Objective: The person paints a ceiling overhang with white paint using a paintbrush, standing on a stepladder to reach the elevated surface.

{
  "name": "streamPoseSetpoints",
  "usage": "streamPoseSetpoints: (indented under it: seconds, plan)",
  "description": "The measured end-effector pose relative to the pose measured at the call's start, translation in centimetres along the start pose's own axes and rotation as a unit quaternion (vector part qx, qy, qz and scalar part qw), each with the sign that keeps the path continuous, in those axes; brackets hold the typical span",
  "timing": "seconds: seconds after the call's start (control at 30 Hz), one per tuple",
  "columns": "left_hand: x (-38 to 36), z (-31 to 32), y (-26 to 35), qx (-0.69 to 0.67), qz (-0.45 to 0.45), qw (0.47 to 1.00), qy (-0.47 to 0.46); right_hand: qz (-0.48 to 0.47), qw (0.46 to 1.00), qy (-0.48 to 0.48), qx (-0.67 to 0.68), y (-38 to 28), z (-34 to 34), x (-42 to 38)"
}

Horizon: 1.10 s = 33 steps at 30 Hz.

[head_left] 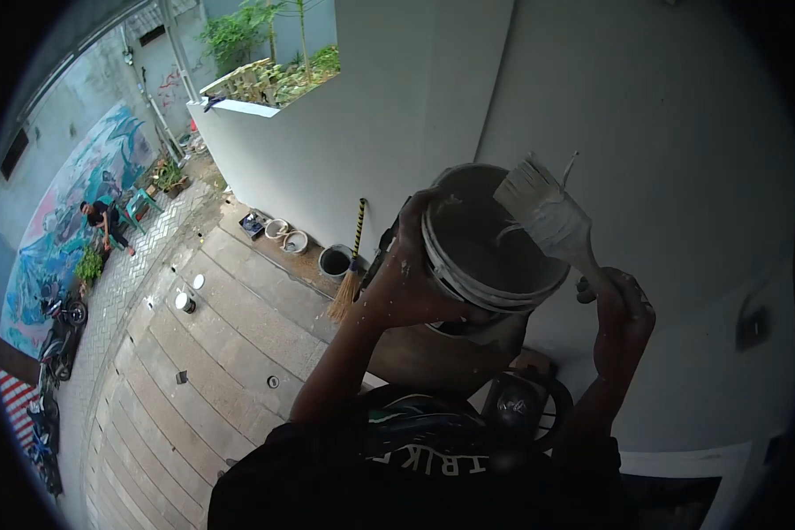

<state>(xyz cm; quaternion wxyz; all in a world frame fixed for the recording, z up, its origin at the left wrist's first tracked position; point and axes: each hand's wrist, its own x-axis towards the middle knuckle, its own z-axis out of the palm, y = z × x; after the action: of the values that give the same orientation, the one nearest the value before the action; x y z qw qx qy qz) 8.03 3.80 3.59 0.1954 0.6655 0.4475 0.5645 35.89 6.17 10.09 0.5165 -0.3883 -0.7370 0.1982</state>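
Note:
My left hand (420,278) is wrapped round the side of a paint bucket (495,296), holding it tilted in front of my chest. Pale paint coats the bucket's rim and inner wall. In my right hand (623,300) is a paintbrush (561,225), gripped by its handle. Its wide, paint-covered bristles point up and left, overlapping the bucket's opening in this view. Specks of paint dot my left hand and forearm.
A wall (645,115) rises close ahead and to the right. Below left, a broom (346,287) leans by a dark bucket (334,262) and smaller tubs (295,242). A paint can (185,303) stands on the paved floor. Farther off sit a person (106,223) and parked motorbikes (60,340).

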Motion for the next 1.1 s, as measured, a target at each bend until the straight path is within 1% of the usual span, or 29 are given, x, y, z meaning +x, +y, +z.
streamPoseSetpoints:
  seconds: [0.07,0.1,0.17,0.2,0.27,0.3,0.37,0.4,0.43,0.47,0.53,0.6,0.63,0.7,0.73,0.77,0.8,0.83,0.9,0.93,1.0,1.03,1.1]
  plan:
    - [-0.1,0.9,-0.1,0.001,0.045,0.999,0.018,0.020,0.998,-0.045,0.046,0.0,-1.3,0.1]
    - [-0.2,1.0,0.2,-0.009,0.045,0.999,0.007,0.028,0.998,-0.037,0.037,-0.2,-1.9,0.4]
    - [-0.5,1.0,1.0,0.093,0.064,0.993,0.027,0.041,0.996,-0.080,0.003,-1.4,-3.2,1.2]
    - [-0.8,1.3,0.8,0.090,0.065,0.994,0.022,0.045,0.996,-0.076,0.001,-2.2,-3.9,1.6]
    - [-1.1,1.8,0.3,0.054,0.100,0.993,0.042,0.084,0.973,-0.190,-0.100,-4.1,-5.4,2.5]
    - [-1.2,2.0,0.3,0.042,0.111,0.992,0.046,0.089,0.973,-0.187,-0.100,-4.9,-5.7,3.2]
    - [-1.6,2.3,0.6,0.048,0.129,0.988,0.066,-0.005,0.944,-0.265,-0.198,-5.7,-5.9,4.4]
    - [-1.8,2.5,0.8,0.049,0.133,0.987,0.072,0.001,0.944,-0.266,-0.197,-5.3,-5.9,4.7]
    - [-2.0,2.2,1.2,0.075,0.125,0.988,0.055,-0.070,0.932,-0.258,-0.244,-5.0,-5.7,5.0]
    - [-2.2,2.1,1.5,0.089,0.122,0.988,0.045,-0.126,0.907,-0.260,-0.307,-5.7,-5.4,5.1]
    - [-2.6,1.9,2.1,0.127,0.124,0.983,0.036,-0.238,0.838,-0.242,-0.428,-7.5,-4.6,5.3]
    - [-3.1,2.3,2.0,0.152,0.129,0.979,0.033,-0.128,0.849,-0.360,-0.365,-9.4,-2.2,6.4]
    - [-3.4,2.6,1.4,0.115,0.133,0.983,0.051,-0.124,0.851,-0.359,-0.363,-9.6,-0.9,6.9]
    - [-3.9,2.8,1.2,0.077,0.136,0.986,0.065,-0.090,0.784,-0.470,-0.396,-9.2,1.3,7.5]
    - [-4.0,2.6,1.3,0.109,0.172,0.977,0.060,-0.087,0.785,-0.469,-0.394,-8.3,1.9,6.9]
    - [-4.2,2.4,1.4,0.141,0.207,0.967,0.055,-0.190,0.774,-0.447,-0.407,-7.2,2.7,6.3]
    - [-4.6,2.3,1.2,0.142,0.206,0.967,0.054,-0.292,0.753,-0.419,-0.414,-6.7,3.2,5.9]
    - [-5.2,2.2,0.8,0.151,0.196,0.967,0.060,-0.293,0.754,-0.420,-0.412,-6.6,3.3,5.8]
    - [-5.4,1.9,0.7,0.161,0.185,0.967,0.068,-0.323,0.733,-0.469,-0.372,-6.7,3.6,5.7]
    - [-5.0,1.9,0.9,0.142,0.192,0.968,0.077,-0.324,0.732,-0.470,-0.371,-6.8,3.5,5.7]
    - [-3.5,2.1,1.5,0.103,0.208,0.968,0.097,-0.284,0.732,-0.513,-0.348,-7.1,3.1,5.9]
    - [-3.2,2.0,1.6,0.082,0.215,0.967,0.105,-0.283,0.731,-0.515,-0.347,-7.8,2.9,6.3]
    - [-2.8,2.0,1.6,0.053,0.228,0.965,0.118,-0.176,0.742,-0.507,-0.402,-9.5,2.8,7.0]
